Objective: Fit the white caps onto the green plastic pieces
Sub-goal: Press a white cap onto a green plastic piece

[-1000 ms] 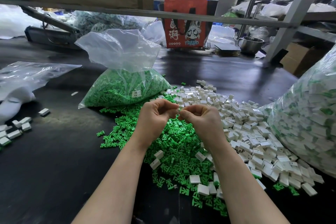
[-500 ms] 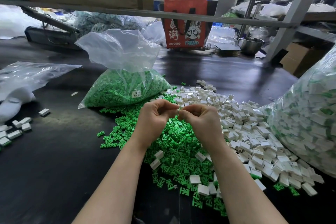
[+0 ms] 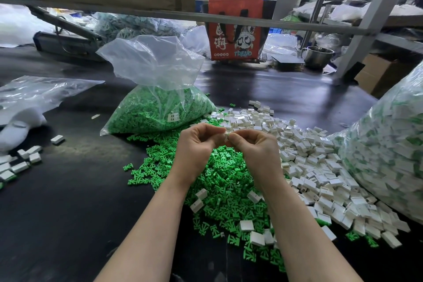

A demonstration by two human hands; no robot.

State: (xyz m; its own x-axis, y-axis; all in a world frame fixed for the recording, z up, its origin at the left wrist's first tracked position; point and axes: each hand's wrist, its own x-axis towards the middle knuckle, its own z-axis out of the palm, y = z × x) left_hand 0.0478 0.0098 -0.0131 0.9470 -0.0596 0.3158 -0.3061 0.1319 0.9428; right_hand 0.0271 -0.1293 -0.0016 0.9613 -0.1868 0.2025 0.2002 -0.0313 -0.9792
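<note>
White cap [image 3: 226, 137] pinched between curled fingertips of left hand [image 3: 197, 149] and right hand [image 3: 254, 153], raised above green plastic pieces [image 3: 219, 181] heaped on black table [image 3: 68, 201], loose white caps [image 3: 304, 158] piled right

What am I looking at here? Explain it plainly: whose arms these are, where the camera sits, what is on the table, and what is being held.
No machine here: a person is working with bare hands. The one picture comes from a camera worn on their head, looking forward and down, so the two forearms reach in from the bottom edge.

The left hand and the right hand meet fingertip to fingertip above a dark table. Between them they pinch a small white cap; most of it is hidden by the fingers, so I cannot tell whether a green piece is inside.

Under the hands lies a loose pile of green plastic pieces, and to its right a pile of white caps. Behind sits a clear bag of green pieces. At the right edge is a big bag of white-and-green parts.
</note>
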